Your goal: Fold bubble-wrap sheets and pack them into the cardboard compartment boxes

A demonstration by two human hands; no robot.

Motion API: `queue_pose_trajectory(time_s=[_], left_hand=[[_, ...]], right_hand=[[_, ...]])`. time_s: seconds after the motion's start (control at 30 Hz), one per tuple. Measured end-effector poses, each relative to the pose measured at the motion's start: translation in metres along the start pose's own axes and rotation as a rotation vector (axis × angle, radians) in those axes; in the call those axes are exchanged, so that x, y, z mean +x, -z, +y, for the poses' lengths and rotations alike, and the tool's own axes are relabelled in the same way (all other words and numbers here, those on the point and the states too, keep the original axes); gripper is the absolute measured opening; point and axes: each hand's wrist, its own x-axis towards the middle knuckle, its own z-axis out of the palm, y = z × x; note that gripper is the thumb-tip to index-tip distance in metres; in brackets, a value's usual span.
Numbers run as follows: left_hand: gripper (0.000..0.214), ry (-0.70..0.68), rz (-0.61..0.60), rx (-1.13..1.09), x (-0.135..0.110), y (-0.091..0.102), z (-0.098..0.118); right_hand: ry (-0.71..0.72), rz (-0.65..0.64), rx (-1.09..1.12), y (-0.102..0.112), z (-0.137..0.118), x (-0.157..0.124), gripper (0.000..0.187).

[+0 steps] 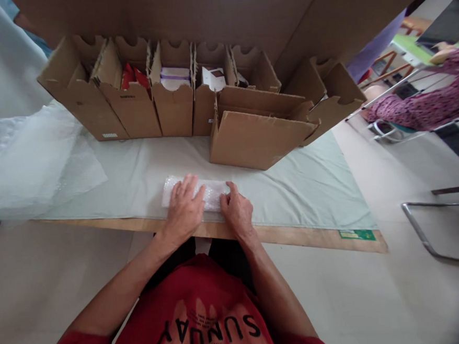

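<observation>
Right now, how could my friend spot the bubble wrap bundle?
Find the pale green cloth. By its near edge, the left hand and right hand touch the bubble wrap bundle. It's small and narrow, unlike the big plastic sheets far left.

I can see a row of tall brown boxes (pixel 176 112) at the back of the bench (pixel 308 236). One has something red (pixel 130 78) inside, and the next has white and purple things (pixel 175 79). Another brown box (pixel 261 141) stands at a slant in front of the row. A big brown wall of cardboard (pixel 187 10) is behind them. A wrinkly, pale green cloth (pixel 302 196) covers most of the bench. Over on the right is a person (pixel 424 98) in pink, spotty clothes, above a pale floor (pixel 360 299).
</observation>
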Motion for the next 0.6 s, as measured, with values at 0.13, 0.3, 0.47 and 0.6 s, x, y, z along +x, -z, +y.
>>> queue_pose_trajectory(time_s=[0.13, 0.3, 0.47, 0.6], left_hand=[[0.045, -0.064, -0.190, -0.018, 0.005, -0.022, 0.010], [0.049, -0.076, -0.219, -0.020, 0.001, -0.029, 0.005], [0.049, -0.082, -0.252, -0.035, 0.001, -0.023, -0.001], [0.048, -0.028, -0.228, -0.032, -0.006, -0.012, -0.020]], right_hand=[[0.074, 0.072, 0.042, 0.003, 0.009, -0.006, 0.044], [0.374, 0.193, 0.045, 0.006, -0.006, -0.015, 0.039], [0.512, 0.021, 0.029, -0.009, -0.010, -0.002, 0.048], [0.534, 0.030, 0.041, -0.016, 0.013, 0.003, 0.045]])
